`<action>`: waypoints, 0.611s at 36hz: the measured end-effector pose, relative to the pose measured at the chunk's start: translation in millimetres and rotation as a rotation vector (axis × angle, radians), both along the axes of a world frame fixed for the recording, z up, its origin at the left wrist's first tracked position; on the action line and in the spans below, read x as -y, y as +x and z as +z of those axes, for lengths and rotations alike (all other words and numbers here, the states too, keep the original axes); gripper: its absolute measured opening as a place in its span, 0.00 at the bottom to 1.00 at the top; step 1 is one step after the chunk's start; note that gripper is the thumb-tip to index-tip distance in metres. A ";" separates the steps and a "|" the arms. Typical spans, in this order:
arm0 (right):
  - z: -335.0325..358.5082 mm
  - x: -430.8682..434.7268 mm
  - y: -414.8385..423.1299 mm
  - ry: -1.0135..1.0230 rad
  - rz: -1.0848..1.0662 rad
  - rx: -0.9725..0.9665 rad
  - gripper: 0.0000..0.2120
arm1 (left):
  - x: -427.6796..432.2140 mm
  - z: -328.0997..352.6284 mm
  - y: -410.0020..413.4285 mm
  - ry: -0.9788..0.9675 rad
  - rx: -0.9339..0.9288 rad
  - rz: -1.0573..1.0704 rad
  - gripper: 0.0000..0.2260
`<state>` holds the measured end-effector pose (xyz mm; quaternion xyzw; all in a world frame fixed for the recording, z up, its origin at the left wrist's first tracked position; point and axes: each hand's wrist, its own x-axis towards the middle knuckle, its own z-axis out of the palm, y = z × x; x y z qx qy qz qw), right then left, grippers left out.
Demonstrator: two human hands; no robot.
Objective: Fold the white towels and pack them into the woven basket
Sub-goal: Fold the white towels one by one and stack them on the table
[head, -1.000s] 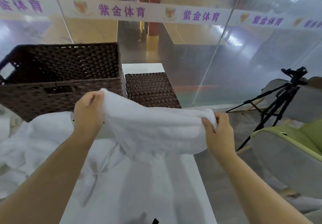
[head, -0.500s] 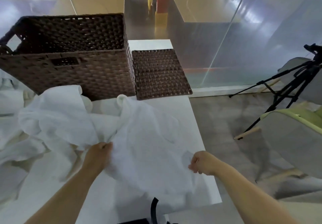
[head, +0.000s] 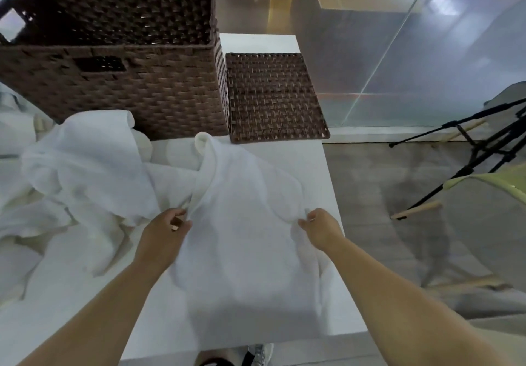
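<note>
Two bare hands worked close in front of you. Your left hand (head: 166, 230) had its fingers curled and pinched the left edge of a white towel (head: 250, 251). Your right hand (head: 323, 227), at 3 o'clock from the left, pinched the same towel's right edge between thumb and fingers. At 6 o'clock, below the table's near edge, the toe of a shoe (head: 263, 354) showed.

The towel lay spread on the white table (head: 310, 163). Its near end reached the table's near edge and its far end bunched into a raised fold toward 12 o'clock. At 9 to 10 o'clock a rumpled heap of other white towels (head: 85, 163) lay on the table, touching the one you held.

Beyond the heap, at 11 o'clock, the woven basket (head: 136, 89) stood upright and open. Its near wall hid its floor, so you could not tell what lay inside. Its flat woven lid (head: 273, 98) lay on the table just beside the basket's right wall, at 12 o'clock.

Past the table's far end rose a glass wall (head: 412, 58). At 2 to 3 o'clock, on the grey floor, stood a black tripod (head: 481, 149), with a green chair (head: 501, 183) near it.
</note>
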<state>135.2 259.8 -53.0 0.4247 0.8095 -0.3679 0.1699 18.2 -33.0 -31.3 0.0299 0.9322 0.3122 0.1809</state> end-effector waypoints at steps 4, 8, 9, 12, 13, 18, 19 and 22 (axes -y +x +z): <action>1.8 -3.6 -6.7 0.027 0.021 -0.048 0.09 | -12.0 1.6 -7.1 0.010 -0.020 -0.017 0.14; 16.1 -11.0 -9.1 -0.079 -0.090 -0.184 0.10 | -19.8 6.3 -15.0 -0.009 -0.051 -0.019 0.08; 21.3 -13.4 -8.6 -0.114 -0.126 -0.230 0.10 | -20.7 8.1 -17.2 0.010 -0.048 0.000 0.07; 39.6 -21.8 -3.6 -0.214 -0.201 -0.336 0.10 | -21.8 17.8 -24.0 0.114 -0.015 0.095 0.07; 45.9 -24.5 -1.6 -0.238 -0.209 -0.360 0.11 | -21.3 22.5 -26.4 0.150 -0.017 0.126 0.07; 77.1 -36.2 4.4 -0.203 -0.237 -0.482 0.08 | -17.4 51.1 -35.0 0.322 -0.048 0.200 0.06; 83.0 -38.6 4.4 -0.205 -0.250 -0.511 0.06 | -17.7 57.3 -36.7 0.334 -0.060 0.199 0.06; 105.0 -47.6 5.4 -0.206 -0.264 -0.583 0.06 | -20.1 81.7 -39.9 0.363 -0.122 0.233 0.06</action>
